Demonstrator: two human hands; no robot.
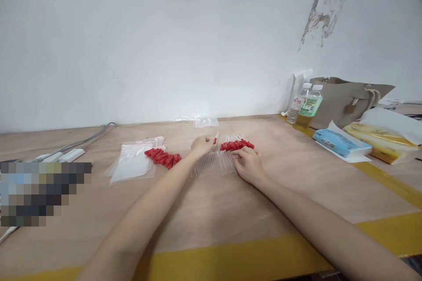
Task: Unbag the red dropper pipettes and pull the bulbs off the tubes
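Observation:
A row of clear plastic droppers with red bulbs (235, 145) lies on the wooden table (211, 202) in front of me. My left hand (201, 145) is closed in a pinch on one dropper, its red bulb showing just right of the fingers. My right hand (248, 163) rests on the clear stems of the row, fingers curled over them. A second bunch of red-bulbed droppers (162, 157) lies to the left, beside a pile of clear zip bags (133, 162).
Two drink bottles (305, 104), a beige handbag (346, 99), a blue tissue pack (339, 142) and a yellow packet (379, 140) stand at the right. Grey cables (82, 140) run along the left. A small clear bag (205, 121) lies by the wall. Yellow tape (231, 259) edges the table.

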